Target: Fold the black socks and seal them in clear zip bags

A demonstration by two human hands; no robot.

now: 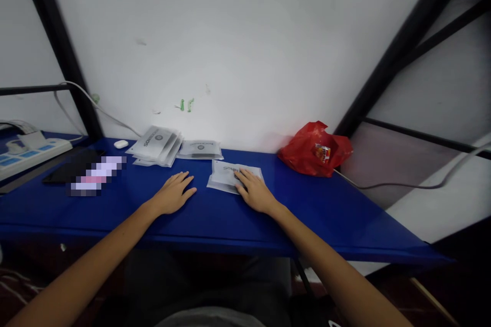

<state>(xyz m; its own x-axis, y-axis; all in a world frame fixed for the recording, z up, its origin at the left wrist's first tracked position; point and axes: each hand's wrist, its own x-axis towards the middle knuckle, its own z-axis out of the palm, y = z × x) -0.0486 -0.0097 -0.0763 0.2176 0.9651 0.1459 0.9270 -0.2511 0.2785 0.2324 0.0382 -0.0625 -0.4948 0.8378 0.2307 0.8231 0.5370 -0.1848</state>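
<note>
Extending across the view, the blue table (326, 219) supported the items. The red bag (307, 150) sat at the right rear. The pouch stack (155, 145) lay at the left rear, the rear pouch (200, 149) just beside it. The front pouch (220, 180) lay partly beneath the right hand (256, 191), grip released, fingers extended. The left hand (173, 195) lay palm down, grip likewise released. The white case (121, 144) lay left of the pouch stack.

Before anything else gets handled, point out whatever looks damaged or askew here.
The wall looks marred: green patches and scuffs break its otherwise plain surface. The left stack of packets sits askew, its edges fanned rather than aligned.
</note>
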